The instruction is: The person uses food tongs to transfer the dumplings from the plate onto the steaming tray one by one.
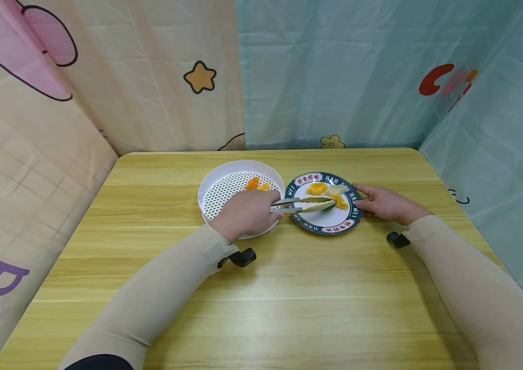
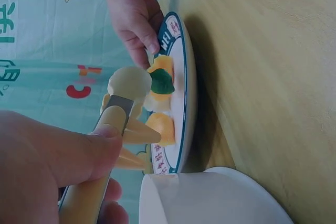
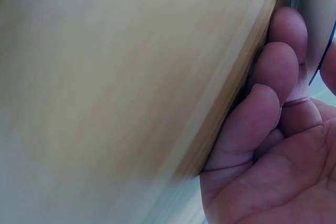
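My left hand (image 1: 249,208) grips metal tongs (image 1: 284,209) with pale tips, reaching from above the white perforated basket (image 1: 217,198) across to the plate. A white plate (image 1: 328,222) with a dark patterned rim carries yellow-orange pieces (image 1: 317,188), a pale piece (image 1: 337,189) and a green piece (image 2: 161,81). The tongs' tips lie close over the plate, with the green piece right at their ends. My right hand (image 1: 388,203) holds the plate's right rim, thumb above and fingers curled below it, as the right wrist view shows.
Inside the basket lie an orange piece (image 1: 252,183) and a yellow piece (image 1: 263,187), partly behind my left hand. Basket and plate stand side by side on a wooden table (image 1: 317,298). Printed curtains (image 1: 335,77) hang behind and at both sides.
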`<state>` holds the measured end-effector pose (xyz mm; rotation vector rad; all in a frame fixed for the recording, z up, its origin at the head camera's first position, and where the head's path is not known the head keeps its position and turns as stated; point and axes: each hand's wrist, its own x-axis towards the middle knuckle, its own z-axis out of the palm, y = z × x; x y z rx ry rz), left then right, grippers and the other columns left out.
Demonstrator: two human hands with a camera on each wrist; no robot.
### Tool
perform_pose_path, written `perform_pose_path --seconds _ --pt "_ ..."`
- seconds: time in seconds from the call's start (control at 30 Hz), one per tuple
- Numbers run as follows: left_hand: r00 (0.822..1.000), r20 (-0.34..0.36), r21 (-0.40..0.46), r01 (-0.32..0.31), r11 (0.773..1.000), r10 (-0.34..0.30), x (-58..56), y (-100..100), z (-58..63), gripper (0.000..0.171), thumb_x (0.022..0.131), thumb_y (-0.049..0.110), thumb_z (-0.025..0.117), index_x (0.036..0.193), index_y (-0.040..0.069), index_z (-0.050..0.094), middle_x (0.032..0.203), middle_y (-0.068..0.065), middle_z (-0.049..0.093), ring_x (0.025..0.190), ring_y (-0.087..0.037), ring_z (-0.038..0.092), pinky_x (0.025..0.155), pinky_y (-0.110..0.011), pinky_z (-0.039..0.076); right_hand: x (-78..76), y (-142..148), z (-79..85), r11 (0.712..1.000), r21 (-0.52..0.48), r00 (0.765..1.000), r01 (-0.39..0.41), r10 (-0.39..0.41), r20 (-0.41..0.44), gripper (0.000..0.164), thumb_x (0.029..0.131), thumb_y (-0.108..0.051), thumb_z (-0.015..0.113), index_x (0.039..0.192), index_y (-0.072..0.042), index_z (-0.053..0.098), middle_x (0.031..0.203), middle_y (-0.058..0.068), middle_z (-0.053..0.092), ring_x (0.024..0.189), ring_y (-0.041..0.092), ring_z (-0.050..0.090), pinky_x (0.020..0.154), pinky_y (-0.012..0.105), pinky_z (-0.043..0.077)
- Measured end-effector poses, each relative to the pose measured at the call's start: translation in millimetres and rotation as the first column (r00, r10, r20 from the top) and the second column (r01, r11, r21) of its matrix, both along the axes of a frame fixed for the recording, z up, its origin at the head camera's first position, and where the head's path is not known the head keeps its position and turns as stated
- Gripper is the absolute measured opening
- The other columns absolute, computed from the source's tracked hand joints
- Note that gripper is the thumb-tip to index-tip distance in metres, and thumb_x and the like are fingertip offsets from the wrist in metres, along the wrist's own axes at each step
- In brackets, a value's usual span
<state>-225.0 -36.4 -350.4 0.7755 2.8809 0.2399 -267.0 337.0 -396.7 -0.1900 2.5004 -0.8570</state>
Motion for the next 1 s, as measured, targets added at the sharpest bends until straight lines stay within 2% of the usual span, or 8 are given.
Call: perform_pose_path --seconds 0.07,0.27,0.5,0.63,0.73,1.0 --pt "1.000 -0.009 0.010 0.002 1.000 -0.002 0.5 -2.2 1.0 0.035 0.103 0.051 0.061 0.128 0.026 0.063 0.100 0.007 0.067 0.086 -0.018 0.062 0.074 -0.039 0.051 0.7 -0.7 0.5 1.000 -0.002 1.000 -0.001 0.001 -0.001 0.071 0.112 -0.030 0.052 0.169 -0.011 0.015 0.081 0.003 0.056 0.076 0.021 0.054 0.068 0.030 0.047" --pt "1.000 -0.022 0.078 0.000 0.997 0.001 3.0 -13.0 7.3 0.023 0.103 0.050 0.063 0.111 0.028 0.061 0.087 0.006 0.064 0.081 -0.019 0.060 0.069 -0.037 0.048 1.1 -1.1 0.9 1.000 -0.005 1.000 -0.008 0.008 0.000 0.072 0.111 -0.031 0.053 0.169 -0.010 0.014 0.080 0.002 0.056 0.076 0.021 0.054 0.068 0.031 0.046" --pt "0.997 -0.043 0.129 -0.055 0.990 0.061 5.3 -37.6 17.5 0.024 0.103 0.047 0.063 0.104 0.023 0.059 0.082 0.003 0.061 0.076 -0.020 0.058 0.065 -0.037 0.045 0.7 -0.5 0.1 1.000 -0.004 1.000 0.021 -0.021 0.021 0.072 0.111 -0.031 0.053 0.169 -0.014 0.014 0.080 0.003 0.055 0.075 0.022 0.054 0.068 0.030 0.046" --pt "0.992 -0.061 0.151 -0.101 0.983 0.111 5.3 -58.6 22.7 0.027 0.102 0.046 0.065 0.105 0.019 0.060 0.082 0.001 0.061 0.075 -0.022 0.058 0.066 -0.038 0.044 0.2 -0.2 -0.6 1.000 -0.008 0.999 0.024 -0.024 0.030 0.072 0.111 -0.032 0.053 0.170 -0.015 0.013 0.080 0.003 0.054 0.075 0.022 0.053 0.067 0.030 0.046" --pt "0.987 -0.048 0.167 -0.146 0.975 0.156 4.8 -75.6 24.7 0.028 0.102 0.045 0.065 0.108 0.018 0.060 0.080 -0.001 0.061 0.072 -0.022 0.056 0.063 -0.037 0.043 0.0 -0.3 -1.1 1.000 -0.012 0.999 0.019 -0.019 0.031 0.073 0.111 -0.032 0.053 0.170 -0.015 0.013 0.078 0.002 0.053 0.074 0.021 0.053 0.066 0.031 0.045" --pt "0.965 -0.015 0.164 -0.256 0.953 0.261 1.3 -117.0 20.4 0.033 0.103 0.044 0.063 0.119 0.015 0.061 0.085 -0.005 0.064 0.073 -0.024 0.058 0.061 -0.037 0.044 -0.8 -1.0 -2.2 1.000 -0.014 1.000 0.009 -0.009 0.021 0.072 0.111 -0.030 0.052 0.169 -0.013 0.014 0.076 0.001 0.053 0.074 0.021 0.052 0.067 0.031 0.045"
